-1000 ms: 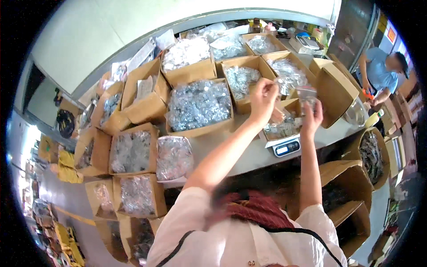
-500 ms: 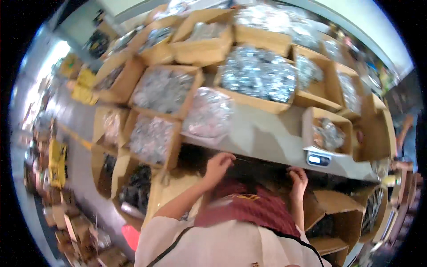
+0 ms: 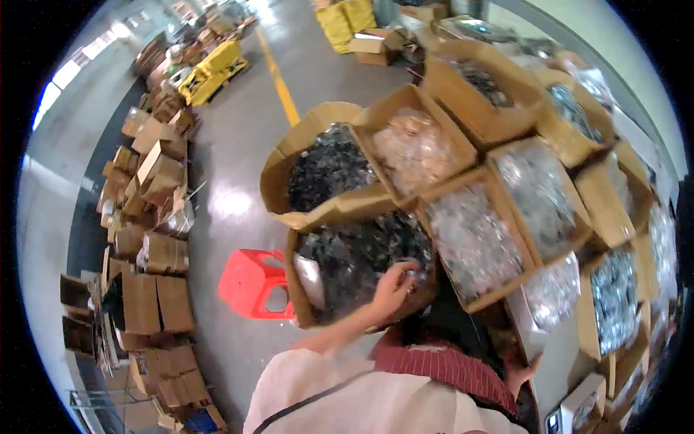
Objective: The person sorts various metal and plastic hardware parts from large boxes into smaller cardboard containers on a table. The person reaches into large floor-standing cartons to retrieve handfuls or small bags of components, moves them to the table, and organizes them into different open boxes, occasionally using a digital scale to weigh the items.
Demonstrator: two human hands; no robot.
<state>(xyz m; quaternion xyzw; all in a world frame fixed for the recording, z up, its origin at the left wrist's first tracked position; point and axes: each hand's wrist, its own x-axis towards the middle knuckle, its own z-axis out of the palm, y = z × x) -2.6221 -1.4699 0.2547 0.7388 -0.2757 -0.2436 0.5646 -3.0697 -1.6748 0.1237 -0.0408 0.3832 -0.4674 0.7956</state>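
Observation:
My left hand (image 3: 395,288) reaches over a cardboard box (image 3: 295,273) filled with small dark pieces in clear wrapping (image 3: 347,260). Its fingers are curled at the near right side of the pile; what they grip, if anything, is too small and blurred to name. Low on the right, my right hand (image 3: 519,373) rests by the edge of the grey worktop (image 3: 553,354), fingers apart and holding nothing I can see. A shallow tray with clear packets (image 3: 551,293) lies just beyond it.
Several boxes of clear packets (image 3: 473,239) crowd the right, beside another box of dark pieces (image 3: 332,170). A red plastic stool (image 3: 249,282) stands on the floor at left. Stacked cartons (image 3: 155,300) line the far left. A small scale (image 3: 554,422) sits at the lower right.
My view has swung left from the worktop toward the boxes and floor. The left hand has moved from before my body to the box of dark pieces; the right stays near the worktop edge.

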